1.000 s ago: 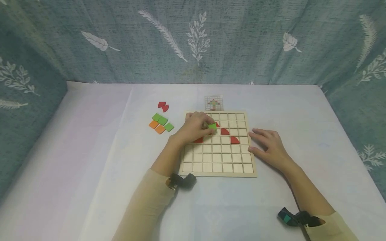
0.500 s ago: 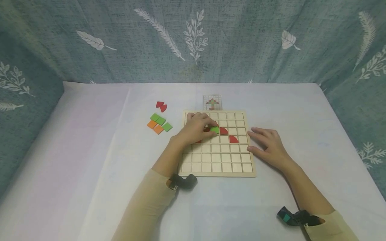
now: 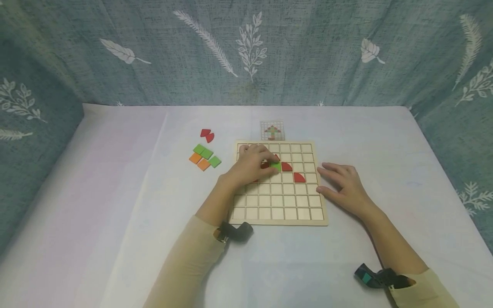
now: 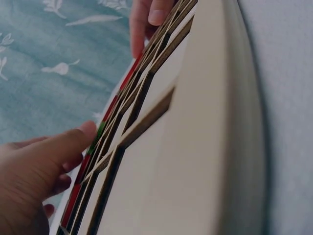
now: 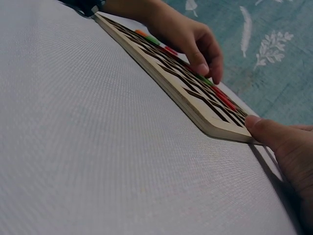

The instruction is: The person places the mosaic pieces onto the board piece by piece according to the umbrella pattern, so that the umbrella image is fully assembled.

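My left hand (image 3: 248,166) is over the wooden grid board (image 3: 279,222), its thumb and index fingertips at opposite edges of a green tile (image 3: 276,167) lying in a cell. In the left wrist view, the thumb of that hand (image 4: 34,169) meets the green tile (image 4: 100,130). Red quarter-round pieces sit in cells to the right (image 3: 286,167) and lower right (image 3: 299,178); other red pieces are partly hidden by the left hand. My right hand (image 3: 344,188) rests its fingertips at the board's right edge, fingers spread; the right wrist view shows its thumb (image 5: 266,131) on the corner.
Left of the board lie several green tiles (image 3: 206,154) and two orange tiles (image 3: 203,164), with two red pieces (image 3: 206,133) behind them. A small pattern card (image 3: 272,130) lies against the board's far edge. A patterned curtain (image 3: 308,51) stands behind the white tabletop (image 3: 154,256).
Over the past second, the left hand has lowered the green tile into a cell between red pieces, and its fingertips remain there. The right hand has stayed at the board's edge.
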`<state>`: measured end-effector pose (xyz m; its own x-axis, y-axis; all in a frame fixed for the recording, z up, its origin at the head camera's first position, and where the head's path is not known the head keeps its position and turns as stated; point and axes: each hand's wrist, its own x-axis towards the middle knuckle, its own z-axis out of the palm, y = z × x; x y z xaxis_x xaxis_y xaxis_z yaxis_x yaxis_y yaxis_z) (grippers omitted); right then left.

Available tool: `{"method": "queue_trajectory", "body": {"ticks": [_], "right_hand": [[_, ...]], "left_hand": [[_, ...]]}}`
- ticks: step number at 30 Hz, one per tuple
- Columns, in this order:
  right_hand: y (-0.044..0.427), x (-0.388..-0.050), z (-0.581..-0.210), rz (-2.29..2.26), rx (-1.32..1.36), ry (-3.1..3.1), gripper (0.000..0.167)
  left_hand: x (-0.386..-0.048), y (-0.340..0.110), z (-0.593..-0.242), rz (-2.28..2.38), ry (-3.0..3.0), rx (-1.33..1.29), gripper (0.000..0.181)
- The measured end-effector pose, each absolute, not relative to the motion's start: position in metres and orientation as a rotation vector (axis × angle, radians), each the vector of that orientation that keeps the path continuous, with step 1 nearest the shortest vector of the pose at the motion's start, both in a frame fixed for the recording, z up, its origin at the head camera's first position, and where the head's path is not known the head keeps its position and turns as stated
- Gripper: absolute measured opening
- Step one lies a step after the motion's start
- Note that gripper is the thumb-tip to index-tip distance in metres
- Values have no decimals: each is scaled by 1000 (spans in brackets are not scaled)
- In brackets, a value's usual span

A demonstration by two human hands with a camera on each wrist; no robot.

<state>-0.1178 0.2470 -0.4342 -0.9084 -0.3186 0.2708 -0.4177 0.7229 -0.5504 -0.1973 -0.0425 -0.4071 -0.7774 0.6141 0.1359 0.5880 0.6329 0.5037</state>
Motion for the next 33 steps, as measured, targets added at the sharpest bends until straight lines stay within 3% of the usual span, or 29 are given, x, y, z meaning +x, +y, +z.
{"method": "queue_trajectory", "body": {"ticks": [12,33], "right_hand": [[248,-117,-434,935,587,-2779,53],[245,-118,-433,951,570,-2790,52]], "left_hand": [[-201,-54,-399,873,2732,947,29],[-195,-124,-387,1096,2753,667,32]]}}
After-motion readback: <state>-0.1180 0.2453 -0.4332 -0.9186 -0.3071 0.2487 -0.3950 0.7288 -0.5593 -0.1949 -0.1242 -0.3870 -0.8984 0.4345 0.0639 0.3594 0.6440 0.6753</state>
